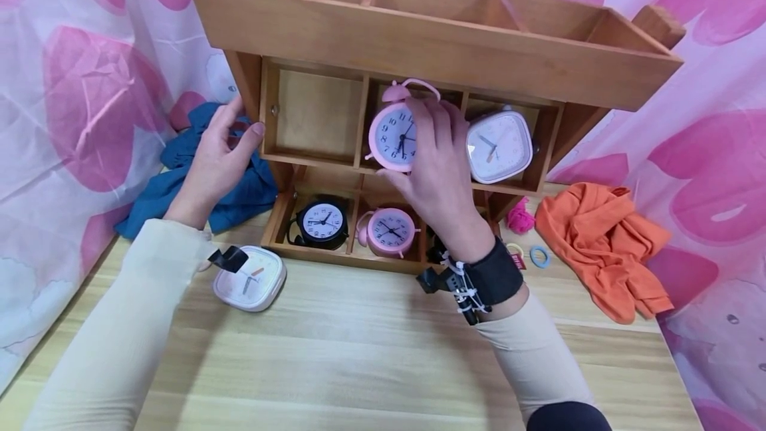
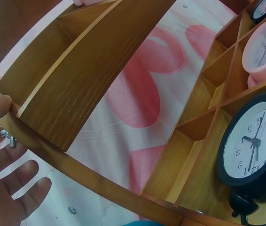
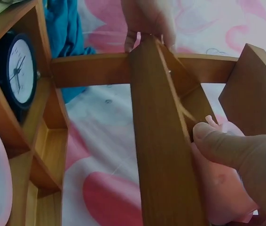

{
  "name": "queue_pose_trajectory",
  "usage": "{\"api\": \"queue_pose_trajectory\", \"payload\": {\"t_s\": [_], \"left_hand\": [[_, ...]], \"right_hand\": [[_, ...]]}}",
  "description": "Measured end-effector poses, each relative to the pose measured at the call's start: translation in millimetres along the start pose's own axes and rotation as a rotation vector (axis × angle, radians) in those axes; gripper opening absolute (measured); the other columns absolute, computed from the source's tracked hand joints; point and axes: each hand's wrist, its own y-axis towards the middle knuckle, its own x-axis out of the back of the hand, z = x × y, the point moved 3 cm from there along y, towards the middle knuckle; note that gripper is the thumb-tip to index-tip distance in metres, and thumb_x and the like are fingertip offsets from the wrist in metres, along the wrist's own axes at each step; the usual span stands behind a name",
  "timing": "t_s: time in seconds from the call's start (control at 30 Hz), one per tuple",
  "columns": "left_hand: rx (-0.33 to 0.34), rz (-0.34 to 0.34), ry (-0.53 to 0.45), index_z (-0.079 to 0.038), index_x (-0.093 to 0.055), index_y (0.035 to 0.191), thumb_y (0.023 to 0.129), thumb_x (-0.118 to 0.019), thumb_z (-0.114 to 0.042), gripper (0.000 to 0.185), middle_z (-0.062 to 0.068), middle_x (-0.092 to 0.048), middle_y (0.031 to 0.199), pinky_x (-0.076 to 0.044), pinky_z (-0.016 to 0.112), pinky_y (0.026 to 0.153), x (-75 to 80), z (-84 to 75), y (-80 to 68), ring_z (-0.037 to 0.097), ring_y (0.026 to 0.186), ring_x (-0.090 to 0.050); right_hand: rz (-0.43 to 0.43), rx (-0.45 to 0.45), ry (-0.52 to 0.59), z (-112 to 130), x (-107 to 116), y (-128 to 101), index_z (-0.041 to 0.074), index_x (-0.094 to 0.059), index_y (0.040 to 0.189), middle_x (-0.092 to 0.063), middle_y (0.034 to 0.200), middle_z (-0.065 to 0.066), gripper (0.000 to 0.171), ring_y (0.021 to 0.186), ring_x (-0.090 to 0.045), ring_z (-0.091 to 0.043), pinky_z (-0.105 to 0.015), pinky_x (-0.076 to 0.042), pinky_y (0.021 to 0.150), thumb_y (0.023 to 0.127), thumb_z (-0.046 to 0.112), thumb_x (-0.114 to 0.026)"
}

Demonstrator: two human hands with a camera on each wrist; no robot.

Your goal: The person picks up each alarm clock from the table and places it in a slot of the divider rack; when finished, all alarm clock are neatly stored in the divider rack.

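Note:
My right hand (image 1: pixel 439 158) holds a round pink twin-bell alarm clock (image 1: pixel 389 135) by its right side, in the middle compartment of the wooden shelf's (image 1: pixel 437 38) middle tier. In the right wrist view, the thumb (image 3: pixel 217 143) lies against the pink clock (image 3: pixel 222 183), near the tier's front board. My left hand (image 1: pixel 218 151) grips the left end of that tier, thumb at its front corner and other fingers behind the side. Right of the held clock leans a white square clock (image 1: pixel 499 146). The left compartment (image 1: pixel 317 115) shows its bare back panel.
The bottom tier holds a black alarm clock (image 1: pixel 323 223) and a pink one (image 1: pixel 390 231); my right wrist partly hides its right compartment. Another white clock (image 1: pixel 250 278) lies on the table at left. Blue cloth (image 1: pixel 239 185), orange cloth (image 1: pixel 604 245) and a blue ring (image 1: pixel 540 257) flank the shelf.

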Motion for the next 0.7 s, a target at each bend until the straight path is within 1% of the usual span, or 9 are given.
{"api": "queue_pose_trajectory", "payload": {"t_s": [0.17,0.33,0.43,0.57,0.7], "left_hand": [[-0.004,0.000,0.000,-0.045,-0.022,0.154,0.101,-0.046,-0.046,0.058,0.004,-0.038,0.150,-0.040,0.048,0.104,-0.1,1.3,0.9,0.026,0.127,-0.042],[-0.008,0.001,0.000,-0.044,-0.023,0.154,0.101,-0.046,-0.044,0.057,0.005,-0.039,0.149,-0.039,0.045,0.102,0.4,2.4,0.5,0.025,0.126,-0.042],[-0.010,0.001,-0.004,-0.044,-0.023,0.154,0.102,-0.046,-0.043,0.057,0.006,-0.039,0.149,-0.039,0.046,0.102,0.9,2.5,0.4,0.026,0.127,-0.042],[-0.011,0.001,-0.006,-0.043,-0.024,0.154,0.102,-0.046,-0.043,0.057,0.007,-0.038,0.149,-0.039,0.044,0.101,1.8,1.6,0.7,0.028,0.127,-0.042],[-0.011,-0.002,-0.006,-0.043,-0.024,0.154,0.102,-0.046,-0.043,0.057,0.007,-0.039,0.149,-0.039,0.043,0.100,2.0,0.8,1.0,0.028,0.127,-0.041]], "right_hand": [[0.042,0.004,-0.022,-0.7,-1.2,-3.4,0.000,-0.038,0.140,-0.047,0.138,-0.022,0.101,0.131,-0.040,-0.039,-0.049,-0.027,0.116,0.067,0.046,-0.089],[0.076,-0.070,-0.001,-1.3,-2.7,-4.7,0.002,-0.037,0.143,-0.047,0.139,-0.022,0.103,0.131,-0.041,-0.038,-0.050,-0.027,0.116,0.066,0.046,-0.089],[0.077,-0.097,-0.009,-0.8,-5.3,-3.3,0.003,-0.036,0.145,-0.048,0.139,-0.022,0.105,0.129,-0.043,-0.037,-0.050,-0.028,0.115,0.066,0.048,-0.089],[0.075,-0.109,-0.026,0.6,-10.2,-0.7,0.002,-0.036,0.146,-0.047,0.138,-0.023,0.102,0.127,-0.044,-0.037,-0.051,-0.029,0.113,0.071,0.049,-0.086],[0.098,-0.140,-0.011,2.4,-14.3,2.5,0.001,-0.036,0.146,-0.046,0.137,-0.024,0.090,0.127,-0.043,-0.038,-0.052,-0.028,0.114,0.079,0.044,-0.079]]}}
